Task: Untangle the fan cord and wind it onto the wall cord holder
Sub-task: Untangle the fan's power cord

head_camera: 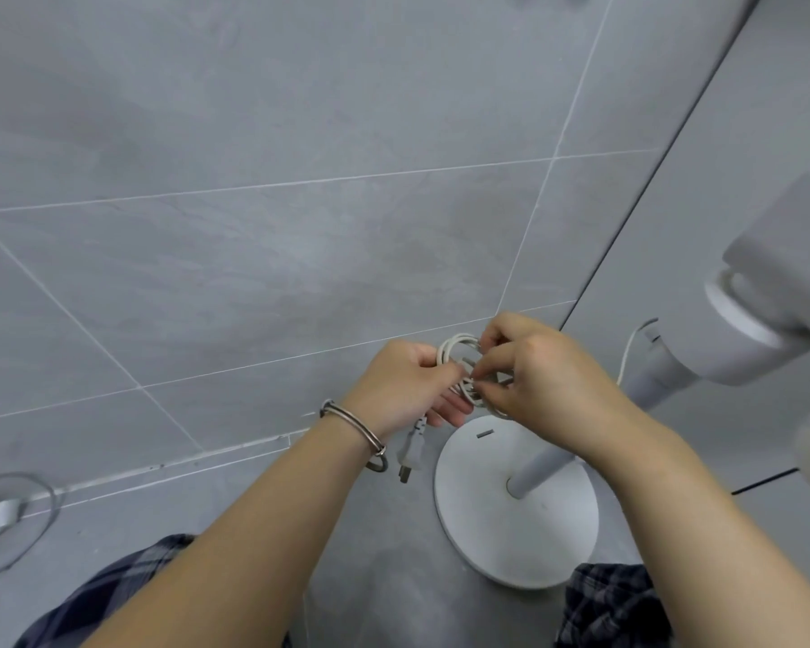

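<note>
White cord (454, 347) sits bundled at the frame centre, above the fan base (487, 530). The left hand (401, 383) grips the coil, the right hand (543, 376) pinches one strand; better to loosen loops slowly, with the plug (410, 453) hanging free.

Cord (455, 342) between left hand (403, 385) and right hand (543, 381), above fan base (487, 535); plug (410, 453) hangs below left hand.

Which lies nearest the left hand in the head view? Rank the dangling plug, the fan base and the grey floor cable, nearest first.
1. Plug: hangs just below the left hand.
2. Fan base: on the floor, lower right.
3. Grey floor cable: far lower left.
</note>
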A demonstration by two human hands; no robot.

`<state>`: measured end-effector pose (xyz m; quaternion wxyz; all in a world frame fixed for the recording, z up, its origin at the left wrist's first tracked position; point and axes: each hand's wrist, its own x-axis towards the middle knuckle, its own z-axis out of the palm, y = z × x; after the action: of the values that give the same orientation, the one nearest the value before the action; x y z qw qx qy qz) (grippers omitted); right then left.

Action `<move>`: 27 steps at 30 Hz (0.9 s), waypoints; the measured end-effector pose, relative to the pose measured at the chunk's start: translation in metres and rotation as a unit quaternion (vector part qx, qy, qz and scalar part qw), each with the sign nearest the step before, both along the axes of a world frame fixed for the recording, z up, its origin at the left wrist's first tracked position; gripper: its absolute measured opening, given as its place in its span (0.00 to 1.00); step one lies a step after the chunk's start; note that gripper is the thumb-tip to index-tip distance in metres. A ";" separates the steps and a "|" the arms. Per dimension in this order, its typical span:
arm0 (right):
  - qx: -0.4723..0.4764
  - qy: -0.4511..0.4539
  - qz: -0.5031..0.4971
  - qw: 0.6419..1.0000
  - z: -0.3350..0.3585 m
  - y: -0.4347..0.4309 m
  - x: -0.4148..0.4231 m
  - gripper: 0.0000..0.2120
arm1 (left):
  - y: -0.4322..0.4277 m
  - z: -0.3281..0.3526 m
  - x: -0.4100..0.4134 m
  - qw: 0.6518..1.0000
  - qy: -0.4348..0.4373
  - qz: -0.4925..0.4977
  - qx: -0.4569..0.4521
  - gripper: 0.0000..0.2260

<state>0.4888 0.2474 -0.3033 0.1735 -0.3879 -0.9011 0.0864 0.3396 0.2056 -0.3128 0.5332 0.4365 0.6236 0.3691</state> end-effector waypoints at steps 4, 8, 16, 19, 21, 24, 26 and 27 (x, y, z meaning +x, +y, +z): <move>0.055 -0.004 0.015 0.998 -0.005 -0.001 -0.005 0.07 | 0.002 -0.001 0.000 1.000 0.017 0.015 0.000 0.09; 0.049 0.005 0.004 0.999 -0.008 -0.002 -0.005 0.07 | 0.003 -0.005 0.001 0.999 0.022 0.020 -0.012 0.10; 0.001 0.117 -0.113 0.987 -0.005 -0.002 -0.004 0.05 | 0.009 -0.008 -0.002 0.997 0.020 0.068 -0.003 0.09; -0.012 0.161 -0.159 0.974 -0.006 -0.001 -0.009 0.05 | 0.011 -0.008 -0.002 0.996 0.022 0.082 0.008 0.10; -0.031 0.137 -0.147 0.979 -0.005 0.000 -0.010 0.04 | 0.012 -0.009 -0.003 0.996 0.022 0.080 0.013 0.10; -0.027 0.046 -0.104 0.993 -0.008 0.002 -0.006 0.05 | 0.012 -0.011 -0.003 0.996 0.054 0.066 0.023 0.09; 0.019 0.009 -0.072 0.997 -0.011 0.003 -0.006 0.04 | 0.011 -0.012 -0.003 0.995 0.075 0.059 0.033 0.08; 0.045 -0.010 -0.061 0.997 -0.014 0.003 -0.006 0.02 | 0.011 -0.012 -0.002 0.994 0.083 0.052 0.039 0.08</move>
<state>0.4826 0.2503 -0.3169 0.1868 -0.4350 -0.8803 0.0312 0.3375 0.2167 -0.3247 0.4417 0.4531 0.6729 0.3830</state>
